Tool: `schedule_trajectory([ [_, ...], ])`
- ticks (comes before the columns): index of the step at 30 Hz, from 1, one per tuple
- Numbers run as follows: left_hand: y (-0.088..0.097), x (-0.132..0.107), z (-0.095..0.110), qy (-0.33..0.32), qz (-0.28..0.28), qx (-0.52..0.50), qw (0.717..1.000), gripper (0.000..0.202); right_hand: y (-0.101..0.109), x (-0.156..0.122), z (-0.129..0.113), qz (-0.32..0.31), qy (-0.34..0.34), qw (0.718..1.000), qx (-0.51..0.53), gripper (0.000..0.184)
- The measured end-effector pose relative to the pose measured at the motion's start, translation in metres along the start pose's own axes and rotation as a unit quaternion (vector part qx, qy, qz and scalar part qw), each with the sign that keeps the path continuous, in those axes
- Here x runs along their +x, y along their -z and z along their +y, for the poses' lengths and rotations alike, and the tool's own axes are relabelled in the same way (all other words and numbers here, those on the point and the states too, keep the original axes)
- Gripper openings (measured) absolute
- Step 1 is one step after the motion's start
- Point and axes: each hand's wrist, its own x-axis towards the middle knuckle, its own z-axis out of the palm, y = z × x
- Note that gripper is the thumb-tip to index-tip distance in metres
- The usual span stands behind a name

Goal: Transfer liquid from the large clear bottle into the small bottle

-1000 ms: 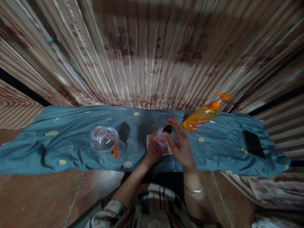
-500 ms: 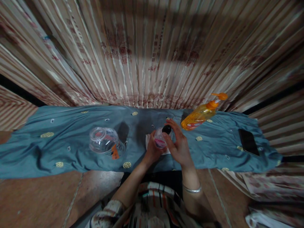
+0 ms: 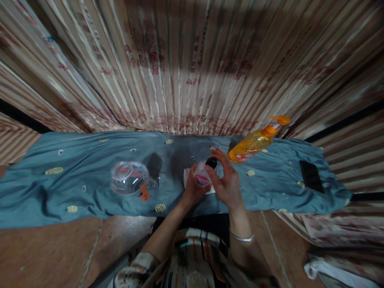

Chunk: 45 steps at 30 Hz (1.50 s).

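My left hand (image 3: 193,187) is wrapped round a small clear bottle (image 3: 203,176) with a pink label, near the middle of the cloth. A round black cap (image 3: 211,162) is pinched between the thumb and fingers of my right hand (image 3: 227,180), right at the bottle's upper end. Whether the cap is on the bottle or just off it, I cannot tell. Beneath the bottle and my left hand lies a piece of white paper or tissue (image 3: 212,190), mostly covered.
Left of my hands stands a clear plastic jug-like container (image 3: 121,182) with an orange tag. An orange pump bottle (image 3: 250,145) stands to the right at the back. A black phone (image 3: 312,176) lies farther right. Striped curtains (image 3: 180,72) hang behind the teal cloth (image 3: 96,160).
Both hands keep the same hold, with the right hand and black cap shifted only slightly. The whole view has turned a little.
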Motion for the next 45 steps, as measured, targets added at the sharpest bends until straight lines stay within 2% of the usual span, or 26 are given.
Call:
schedule_trajectory([
  [2,0.0,0.0,-0.001,0.003,0.002,0.006,1.0,0.051,0.004,0.002,-0.003,-0.019,-0.014,0.999,0.037,0.031],
  [4,-0.001,0.0,-0.002,0.007,0.004,0.012,1.0,0.049,0.009,0.007,-0.006,-0.01,-0.041,0.995,0.086,0.034],
  [8,-0.002,0.0,-0.004,0.01,0.002,0.021,1.0,0.047,0.028,0.013,0.002,0.082,-0.07,0.984,0.141,0.036],
  [10,-0.001,0.0,-0.005,0.01,0.0,0.024,1.0,0.048,0.039,0.009,0.018,0.124,-0.086,0.98,0.132,0.038],
  [13,0.0,0.0,-0.005,0.012,-0.002,0.026,1.0,0.05,0.049,-0.012,0.056,0.162,-0.136,0.973,0.093,0.045],
  [16,0.0,-0.001,-0.004,0.017,-0.007,0.027,0.999,0.054,0.051,-0.046,0.096,0.133,-0.196,0.972,0.004,0.053],
  [19,0.001,-0.001,-0.003,0.021,-0.013,0.024,0.999,0.067,0.049,-0.082,0.123,0.122,-0.228,0.964,-0.066,0.065],
  [22,0.001,-0.001,-0.003,0.028,-0.013,0.021,0.999,0.089,0.048,-0.105,0.132,0.131,-0.225,0.958,-0.117,0.068],
  [24,0.001,-0.001,-0.002,0.033,-0.012,0.021,0.999,0.094,0.045,-0.11,0.132,0.123,-0.211,0.96,-0.139,0.065],
  [30,0.001,0.0,0.001,0.045,-0.01,0.023,0.999,0.094,0.021,-0.093,0.139,0.054,-0.119,0.975,-0.183,0.052],
  [34,0.001,0.0,0.001,0.05,-0.009,0.022,0.998,0.093,0.01,-0.083,0.152,0.031,-0.111,0.974,-0.195,0.053],
  [37,0.002,0.0,0.001,0.052,-0.011,0.016,0.998,0.093,0.013,-0.082,0.148,0.038,-0.116,0.973,-0.197,0.062],
  [40,0.002,0.0,0.002,0.048,-0.016,0.006,0.999,0.093,0.019,-0.084,0.124,0.053,-0.135,0.977,-0.159,0.071],
  [43,0.002,0.0,0.004,0.042,-0.024,-0.009,0.999,0.093,0.016,-0.086,0.093,0.01,-0.145,0.988,-0.05,0.078],
  [45,0.003,0.0,0.005,0.035,-0.032,-0.018,0.999,0.096,0.007,-0.085,0.076,-0.02,-0.142,0.99,0.008,0.089],
])
